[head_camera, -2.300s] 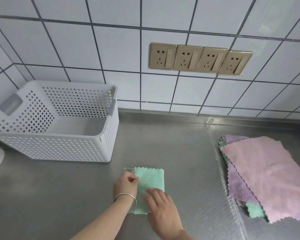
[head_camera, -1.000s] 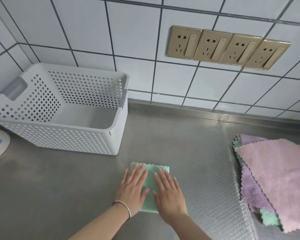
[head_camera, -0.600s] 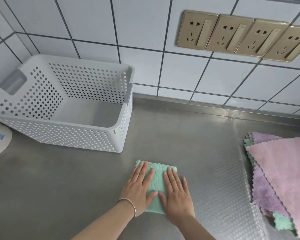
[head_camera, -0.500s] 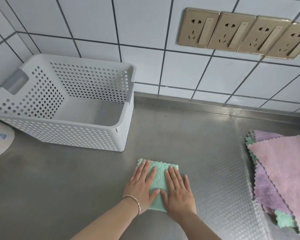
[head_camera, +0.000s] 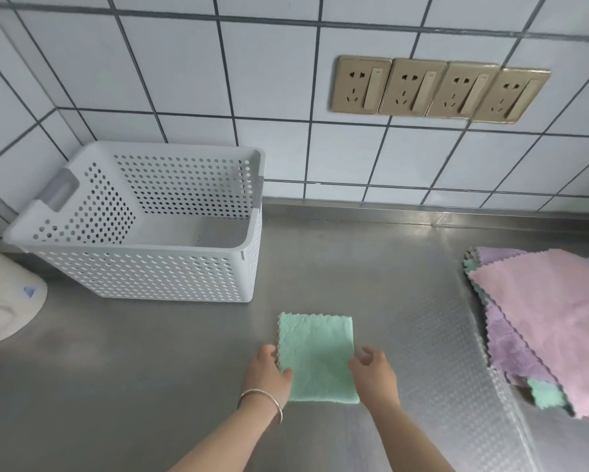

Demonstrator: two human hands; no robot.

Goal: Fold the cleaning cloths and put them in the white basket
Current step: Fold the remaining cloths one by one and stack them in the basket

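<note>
I see a steel desk under a white tiled wall with 4 gold sockets. The folded green cloth lies flat before the white basket. My left hand and right hand pinch its side edges.

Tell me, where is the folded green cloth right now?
The folded green cloth lies flat on the steel counter, low in the head view, between the left hand and right hand, just right of the white basket.
</note>
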